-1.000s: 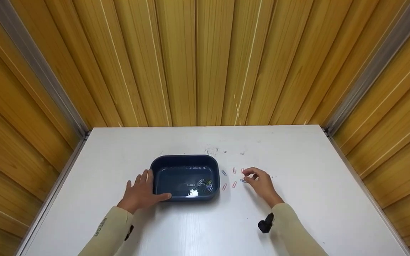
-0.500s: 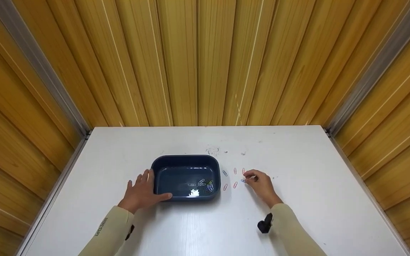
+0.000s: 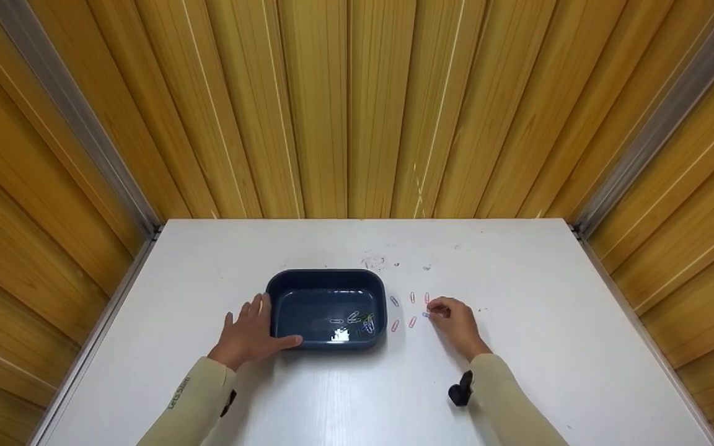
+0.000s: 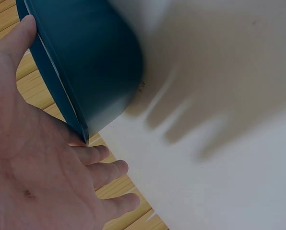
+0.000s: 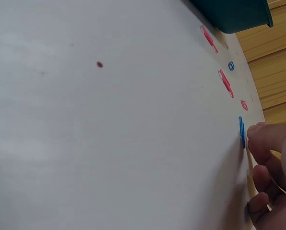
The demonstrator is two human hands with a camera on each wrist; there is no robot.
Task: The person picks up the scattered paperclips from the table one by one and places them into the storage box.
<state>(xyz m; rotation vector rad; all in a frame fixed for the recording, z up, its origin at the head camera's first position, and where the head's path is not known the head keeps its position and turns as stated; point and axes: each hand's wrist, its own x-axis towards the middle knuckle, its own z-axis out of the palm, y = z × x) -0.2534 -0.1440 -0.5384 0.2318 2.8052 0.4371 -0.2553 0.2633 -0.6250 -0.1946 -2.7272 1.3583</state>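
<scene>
In the head view a dark blue rectangular tray [image 3: 326, 345] stands on the white table. My left hand [image 3: 246, 337] rests against its left side with fingers straight and the thumb along the front rim. Several paper clips lie inside at the right end. To the tray's right, my right hand [image 3: 456, 321] has bent fingers low over the table, their tips beside a blue paper clip [image 5: 242, 132]. Whether they pinch it I cannot tell. A red paper clip [image 3: 427, 298] lies just beyond those fingertips.
Between tray and right hand lie another blue paper clip [image 3: 394, 301] and red paper clips [image 3: 412, 322]. Wood-patterned panels [image 3: 357, 111] rise behind the table [image 3: 357, 396] and at both sides. Small dark marks dot the tabletop behind the tray.
The thumb and forefinger of my right hand have drawn closer together beside the blue paper clip. My left hand stays at the tray. The whole view has shifted slightly.
</scene>
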